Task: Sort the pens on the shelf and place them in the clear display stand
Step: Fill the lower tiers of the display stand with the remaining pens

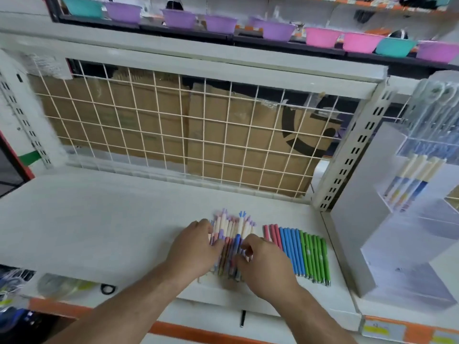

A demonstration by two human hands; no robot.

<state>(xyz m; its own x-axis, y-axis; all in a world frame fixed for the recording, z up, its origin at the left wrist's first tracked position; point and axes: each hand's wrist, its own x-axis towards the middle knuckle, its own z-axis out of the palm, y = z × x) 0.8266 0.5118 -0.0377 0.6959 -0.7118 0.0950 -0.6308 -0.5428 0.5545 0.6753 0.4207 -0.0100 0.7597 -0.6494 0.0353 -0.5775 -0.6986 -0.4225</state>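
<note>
- Mixed pile of pens [232,228]: cream, pink and lilac caps with patterned barrels, lying tight side by side near the front edge of the white shelf [99,219], caps pointing away from the person. Taken as the landmark.
- Left hand [196,247]: on the pile's left edge, fingers bent and close together over the caps, thumb against the barrels. Motion blur hides whether it grips.
- Right hand [263,260]: on the pile's right edge, fingers curled, thumb and fingertips pinching barrels.
- Pink pens [272,233]: short row just right of the pile.
- Blue pens [291,249]: next to the right, touching the pink ones.
- Green pens [316,259]: last in that row, farthest right of the pile.
- Clear display stand [407,219]: well to the right of the pile, tiered, holding cream-capped pens [412,177] upright in an upper tier.
- Wire grid [173,135]: behind the pile, with cardboard behind it.
- Coloured bowls [178,18]: a row high above the pile.
- Black pen [242,318]: below the pile, on the shelf's front ledge.
</note>
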